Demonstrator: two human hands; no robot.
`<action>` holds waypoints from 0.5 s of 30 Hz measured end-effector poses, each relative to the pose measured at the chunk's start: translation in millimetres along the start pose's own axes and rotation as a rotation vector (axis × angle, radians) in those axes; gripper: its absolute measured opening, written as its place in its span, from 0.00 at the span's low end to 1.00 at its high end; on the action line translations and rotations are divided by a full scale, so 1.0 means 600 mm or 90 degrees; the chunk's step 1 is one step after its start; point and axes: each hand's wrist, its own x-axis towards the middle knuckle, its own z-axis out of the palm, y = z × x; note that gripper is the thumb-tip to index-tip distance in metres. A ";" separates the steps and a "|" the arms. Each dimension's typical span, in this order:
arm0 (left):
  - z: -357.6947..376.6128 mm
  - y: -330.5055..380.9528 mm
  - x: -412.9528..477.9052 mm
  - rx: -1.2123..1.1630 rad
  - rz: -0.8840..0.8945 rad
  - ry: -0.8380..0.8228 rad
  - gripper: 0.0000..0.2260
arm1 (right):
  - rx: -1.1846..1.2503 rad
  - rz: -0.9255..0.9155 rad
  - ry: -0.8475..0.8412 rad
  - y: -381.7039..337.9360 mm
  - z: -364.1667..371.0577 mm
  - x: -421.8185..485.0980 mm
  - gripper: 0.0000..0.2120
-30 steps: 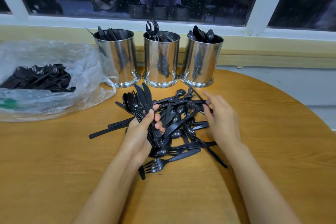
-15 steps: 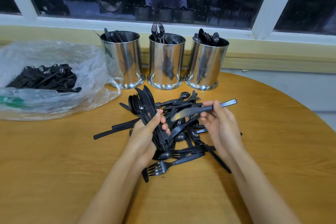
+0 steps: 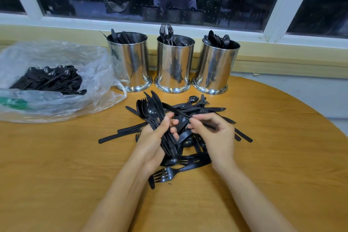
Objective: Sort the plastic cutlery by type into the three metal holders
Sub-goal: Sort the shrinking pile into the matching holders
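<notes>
The counter carries a plastic bag at its left edge and three metal holders along the far edge, with the loose pile just before them. The left hand grips a fanned bundle. The right hand has its fingers pinching what looks like a knife. It is best slid in beside the bundle's knives, handles aligned.

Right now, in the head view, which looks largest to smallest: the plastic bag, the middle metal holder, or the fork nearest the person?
1. plastic bag, by far the widest
2. middle metal holder
3. fork, smallest despite lying nearest the camera
</notes>
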 end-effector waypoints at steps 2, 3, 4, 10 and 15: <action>-0.003 0.002 0.002 -0.019 0.005 -0.002 0.10 | -0.092 -0.029 -0.048 0.010 0.006 -0.003 0.08; -0.006 0.002 0.004 -0.022 0.009 -0.004 0.09 | -0.138 -0.044 -0.072 0.015 0.008 -0.003 0.09; -0.009 0.003 0.005 -0.021 0.013 -0.002 0.08 | -0.176 -0.055 -0.097 0.019 0.010 -0.003 0.11; -0.015 0.002 0.010 0.023 0.050 0.046 0.06 | -0.257 -0.022 -0.167 0.023 0.011 -0.006 0.10; -0.006 -0.005 0.002 0.109 0.027 0.040 0.09 | -0.151 0.056 -0.196 0.003 0.006 -0.004 0.08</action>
